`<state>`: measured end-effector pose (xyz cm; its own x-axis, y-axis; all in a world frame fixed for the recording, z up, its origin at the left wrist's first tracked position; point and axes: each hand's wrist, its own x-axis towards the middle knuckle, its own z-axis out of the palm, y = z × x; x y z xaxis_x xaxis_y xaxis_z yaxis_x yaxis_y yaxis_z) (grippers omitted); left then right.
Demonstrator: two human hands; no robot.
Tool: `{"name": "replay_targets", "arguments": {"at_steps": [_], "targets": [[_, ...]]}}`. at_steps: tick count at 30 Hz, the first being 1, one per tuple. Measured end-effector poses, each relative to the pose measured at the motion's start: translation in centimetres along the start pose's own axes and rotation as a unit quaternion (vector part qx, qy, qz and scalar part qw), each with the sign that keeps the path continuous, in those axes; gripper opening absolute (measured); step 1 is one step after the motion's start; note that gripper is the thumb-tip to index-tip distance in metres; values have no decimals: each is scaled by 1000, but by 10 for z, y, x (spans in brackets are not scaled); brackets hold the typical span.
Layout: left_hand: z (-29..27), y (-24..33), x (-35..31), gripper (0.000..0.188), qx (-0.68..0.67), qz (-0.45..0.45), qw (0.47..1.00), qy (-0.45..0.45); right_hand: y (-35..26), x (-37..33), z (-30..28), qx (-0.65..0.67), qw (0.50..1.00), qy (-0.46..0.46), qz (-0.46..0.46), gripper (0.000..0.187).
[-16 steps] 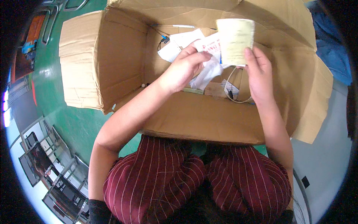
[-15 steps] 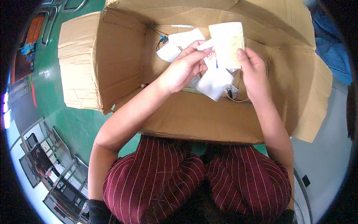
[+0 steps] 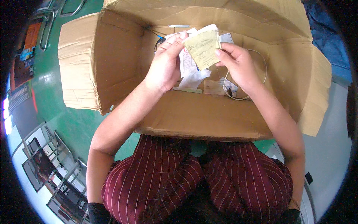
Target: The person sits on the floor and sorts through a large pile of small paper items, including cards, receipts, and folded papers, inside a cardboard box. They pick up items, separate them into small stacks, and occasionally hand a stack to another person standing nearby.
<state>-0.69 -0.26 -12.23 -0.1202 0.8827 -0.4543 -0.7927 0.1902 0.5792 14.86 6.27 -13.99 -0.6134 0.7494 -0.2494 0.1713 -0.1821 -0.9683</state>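
Above the inside of a large cardboard box (image 3: 209, 114), a yellowish sheet of paper (image 3: 202, 48) with handwriting is held tilted between my two hands. My left hand (image 3: 166, 61) is closed on its left edge, together with a white printed paper (image 3: 187, 63) that shows from behind it. The right edge is pinched between the thumb and fingers of my right hand (image 3: 236, 65). Below the sheet, a crumpled whitish piece (image 3: 194, 79) sticks out; whether my left hand grips it too, I cannot tell.
Inside the box lie a pale looped cable (image 3: 265, 74), a black connector with a blue tip (image 3: 160, 39) and a flat brown piece (image 3: 214, 88). Cardboard flaps (image 3: 78, 63) spread outward. Blue fabric (image 3: 328, 52) is at the right, chairs (image 3: 41, 160) at the lower left.
The yellowish sheet has moved left and tilted, and its written side now faces me. My left hand has shifted left onto its edge. The whitish piece hangs less far down.
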Motion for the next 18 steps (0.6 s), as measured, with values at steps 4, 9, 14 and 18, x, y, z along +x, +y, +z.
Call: {"name": "replay_targets", "arguments": {"at_steps": [4,9,14,18], "targets": [[-2,7,-7,33,-72,-12,997,27,-9,9,16,-20,999,-32,-34,20],[3,10,-18,44,-77,54,995,-32,-5,16,39,63,997,38,-28,19],[-1,2,-37,38,48,93,993,49,-6,11,63,39,996,61,-58,19],[-3,12,-49,47,7,30,996,79,-15,-10,68,-124,991,-43,-39,25]]}}
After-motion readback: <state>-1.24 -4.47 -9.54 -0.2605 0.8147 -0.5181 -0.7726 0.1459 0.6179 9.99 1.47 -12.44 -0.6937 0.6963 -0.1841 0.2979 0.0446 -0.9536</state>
